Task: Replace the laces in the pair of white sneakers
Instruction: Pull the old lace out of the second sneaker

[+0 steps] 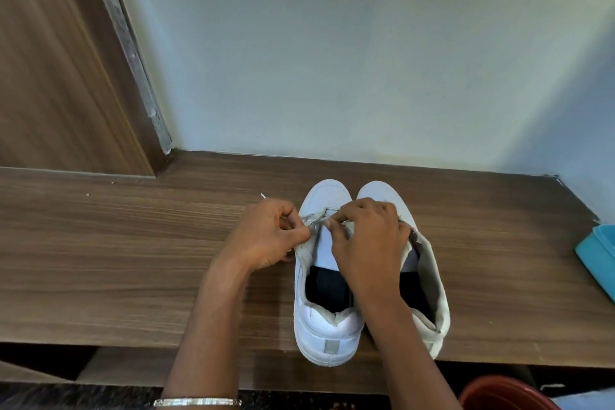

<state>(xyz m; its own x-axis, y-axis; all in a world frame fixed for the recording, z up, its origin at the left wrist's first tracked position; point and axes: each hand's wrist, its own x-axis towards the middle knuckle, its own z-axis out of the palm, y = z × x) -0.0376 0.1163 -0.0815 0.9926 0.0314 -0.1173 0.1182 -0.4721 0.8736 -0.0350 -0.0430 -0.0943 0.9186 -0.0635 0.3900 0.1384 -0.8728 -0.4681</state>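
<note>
Two white sneakers stand side by side, toes toward the far wall (332, 60). The left hand (269, 233) is curled at the left sneaker (329, 329), pinching a thin lace (263, 195) by its left eyelet edge. The right hand (369, 236) pinches the opposite edge, partly covering the right sneaker (432, 276). Both rest on a brown wood-grain ledge (133, 243), with a blue plastic box (599, 253) at far right.

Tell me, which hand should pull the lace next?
Probably the left hand. It pinches the lace, whose tip pokes out behind its knuckles, beside the left sneaker. The right hand is busy holding the sneaker's other flap.
</note>
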